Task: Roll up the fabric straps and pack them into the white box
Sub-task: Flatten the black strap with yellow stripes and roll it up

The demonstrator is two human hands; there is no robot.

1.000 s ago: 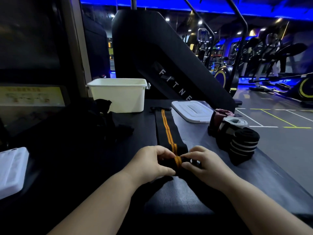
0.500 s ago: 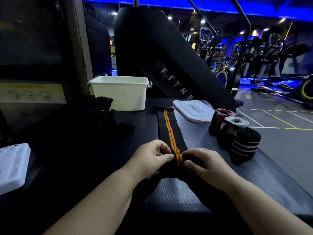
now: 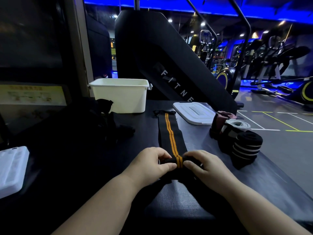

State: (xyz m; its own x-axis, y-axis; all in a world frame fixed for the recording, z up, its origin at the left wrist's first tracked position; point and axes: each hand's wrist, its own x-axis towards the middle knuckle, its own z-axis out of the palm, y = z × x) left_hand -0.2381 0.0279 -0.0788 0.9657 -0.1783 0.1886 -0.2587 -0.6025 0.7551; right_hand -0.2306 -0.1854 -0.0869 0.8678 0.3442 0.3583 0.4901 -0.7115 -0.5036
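Two hands pinch the rolled end of a black woven strap with twin orange stripes. The left hand and right hand each curl fingers and thumb round the small tight roll, near the middle of the textured dark table. The rest of the strap lies flat, running toward the white box, a smooth open plastic tub at the far edge. A flat white lid lies beside the strap's far end. Several finished rolls sit at the right edge. A slanted black machine panel reads "FITNE", the rest hidden. A dark cloth heap on the left is hard to make out.
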